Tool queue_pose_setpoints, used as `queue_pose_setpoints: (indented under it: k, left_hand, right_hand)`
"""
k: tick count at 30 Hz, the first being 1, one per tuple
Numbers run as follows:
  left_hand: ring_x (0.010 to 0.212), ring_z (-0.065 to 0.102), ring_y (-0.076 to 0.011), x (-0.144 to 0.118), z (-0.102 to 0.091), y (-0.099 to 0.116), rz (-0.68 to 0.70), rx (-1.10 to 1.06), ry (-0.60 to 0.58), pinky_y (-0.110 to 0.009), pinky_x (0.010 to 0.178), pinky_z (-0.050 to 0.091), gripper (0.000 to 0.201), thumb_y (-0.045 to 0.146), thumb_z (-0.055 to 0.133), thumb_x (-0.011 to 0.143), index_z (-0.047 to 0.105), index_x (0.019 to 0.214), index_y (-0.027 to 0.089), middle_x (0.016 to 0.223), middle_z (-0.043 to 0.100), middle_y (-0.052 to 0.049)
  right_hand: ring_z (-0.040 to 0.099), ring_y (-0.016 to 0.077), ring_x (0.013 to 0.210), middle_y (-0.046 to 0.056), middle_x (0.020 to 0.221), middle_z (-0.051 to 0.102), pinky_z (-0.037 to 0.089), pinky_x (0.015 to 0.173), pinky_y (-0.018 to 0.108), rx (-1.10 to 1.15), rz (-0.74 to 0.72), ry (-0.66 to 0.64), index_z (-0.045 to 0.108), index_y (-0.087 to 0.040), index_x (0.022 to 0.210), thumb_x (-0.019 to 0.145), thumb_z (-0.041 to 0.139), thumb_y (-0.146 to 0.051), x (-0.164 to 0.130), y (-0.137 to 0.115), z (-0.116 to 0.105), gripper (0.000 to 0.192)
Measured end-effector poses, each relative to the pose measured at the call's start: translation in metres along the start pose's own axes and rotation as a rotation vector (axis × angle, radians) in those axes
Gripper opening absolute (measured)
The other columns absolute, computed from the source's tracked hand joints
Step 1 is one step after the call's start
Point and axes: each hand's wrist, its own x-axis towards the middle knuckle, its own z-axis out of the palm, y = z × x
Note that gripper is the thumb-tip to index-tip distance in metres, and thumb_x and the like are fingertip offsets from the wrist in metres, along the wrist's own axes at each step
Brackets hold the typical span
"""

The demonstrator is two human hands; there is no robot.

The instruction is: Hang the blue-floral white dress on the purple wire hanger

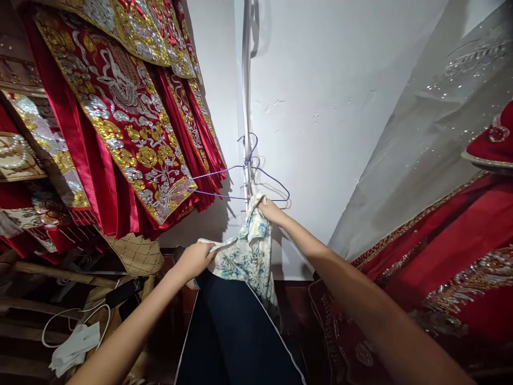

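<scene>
Both hands are up on a floral garment [244, 256] — thin, soft-looking fabric, cream with blue and green flowers, bunched and wrinkled. The right hand [269, 209] is closed around its top edge, right at the bottom bar of a purple wire hanger [240, 179]. The hanger is skinny bent wire, triangle shape, its hook caught on a white strip [245, 107] running down the wall [320, 107]. The left hand [196, 259] sits lower and to the left, fingers curled tight on a fold of the same cloth. Below that the garment goes into a dark navy panel [232, 331], smooth and plain, with a thin white edge.

On the left hang red satin robes [120, 117] — glossy, pleated, covered in heavy gold and silver embroidery with raised floral shapes. More red embroidered cloth [460, 267] on the right, next to a grey sheer piece with tiny sparkly dots [420, 133]. The wall is white paint, a bit chipped. Bottom left there's a white cable [68, 315] and crumpled white cloth [76, 347]. No readable writing anywhere.
</scene>
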Motion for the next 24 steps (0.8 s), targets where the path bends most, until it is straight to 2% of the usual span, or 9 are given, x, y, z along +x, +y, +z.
queue_pose_setpoints:
  k: [3,7,10,12,15,17,19,21,24]
  left_hand:
    - [0.081,0.066,-0.0261,0.004,-0.025,-0.019,-0.045,0.096,0.052,-0.031,0.074,0.045,0.025,0.032,0.045,0.090,0.066,0.080,0.021,0.083,0.070,-0.011]
    - [0.094,0.064,-0.0258,0.018,-0.068,-0.027,0.131,0.036,0.254,-0.035,0.087,0.046,0.027,0.029,0.040,0.092,0.064,0.081,0.019,0.102,0.069,-0.012]
    - [0.105,0.060,-0.0260,0.038,-0.097,-0.011,0.259,0.003,0.383,-0.038,0.095,0.044,0.027,0.032,0.043,0.091,0.060,0.074,0.019,0.115,0.065,-0.011]
    - [0.103,0.060,-0.0250,0.054,-0.109,0.007,0.305,-0.030,0.421,-0.038,0.095,0.045,0.023,0.031,0.047,0.089,0.059,0.074,0.018,0.111,0.065,-0.010]
    - [0.096,0.062,-0.0211,0.076,-0.118,0.029,0.393,-0.159,0.400,-0.034,0.090,0.047,0.015,0.021,0.049,0.085,0.063,0.092,0.018,0.102,0.067,-0.007]
    - [0.099,0.064,-0.0194,0.086,-0.119,0.036,0.435,-0.252,0.385,-0.032,0.090,0.048,0.033,0.013,0.049,0.083,0.061,0.113,0.018,0.106,0.069,-0.007]
    - [0.101,0.065,-0.0196,0.092,-0.119,0.034,0.441,-0.278,0.371,-0.031,0.089,0.048,0.044,0.009,0.049,0.081,0.059,0.123,0.020,0.109,0.070,-0.008]
    - [0.098,0.066,-0.0213,0.094,-0.120,0.028,0.429,-0.230,0.358,-0.032,0.089,0.049,0.043,0.011,0.052,0.081,0.061,0.122,0.021,0.109,0.071,-0.008]
    - [0.100,0.064,-0.0239,0.093,-0.121,0.019,0.431,-0.116,0.379,-0.035,0.091,0.048,0.036,0.017,0.051,0.085,0.065,0.118,0.020,0.110,0.068,-0.010]
  right_hand:
    - [0.055,0.0174,0.062,0.002,0.062,0.061,0.044,0.062,0.028,-0.042,0.018,0.064,0.063,-0.016,0.067,0.074,0.055,-0.026,-0.008,0.018,-0.013,0.015]
    - [0.046,0.0143,0.056,-0.003,0.055,0.052,0.035,0.054,0.025,-0.108,0.025,0.130,0.057,-0.018,0.058,0.065,0.054,-0.022,-0.023,0.024,-0.053,0.008]
    - [0.044,0.0134,0.054,-0.003,0.054,0.051,0.033,0.052,0.024,-0.145,0.023,0.129,0.054,-0.019,0.056,0.065,0.052,-0.022,-0.033,0.015,-0.068,0.009]
    - [0.047,0.0142,0.055,-0.002,0.057,0.055,0.036,0.053,0.025,-0.143,0.015,0.086,0.058,-0.018,0.060,0.067,0.051,-0.022,-0.040,0.007,-0.066,0.010]
    - [0.057,0.0174,0.064,0.002,0.069,0.065,0.043,0.058,0.026,-0.110,-0.029,-0.037,0.067,-0.017,0.072,0.070,0.051,-0.021,-0.056,-0.007,-0.058,0.016]
    - [0.062,0.0197,0.074,0.005,0.084,0.070,0.046,0.064,0.027,-0.131,-0.100,-0.082,0.072,-0.017,0.092,0.070,0.053,-0.018,-0.066,-0.015,-0.058,0.029]
    - [0.064,0.0209,0.079,0.007,0.097,0.071,0.047,0.067,0.029,-0.193,-0.148,0.022,0.065,-0.019,0.122,0.070,0.057,-0.015,-0.074,-0.022,-0.068,0.054]
    - [0.063,0.0214,0.075,0.009,0.097,0.071,0.047,0.065,0.031,-0.260,-0.137,0.244,0.050,-0.018,0.141,0.070,0.062,-0.018,-0.078,-0.027,-0.084,0.073]
    - [0.061,0.0218,0.067,0.009,0.087,0.070,0.045,0.061,0.032,-0.342,-0.098,0.441,0.049,-0.015,0.140,0.070,0.070,-0.028,-0.080,-0.032,-0.108,0.074]
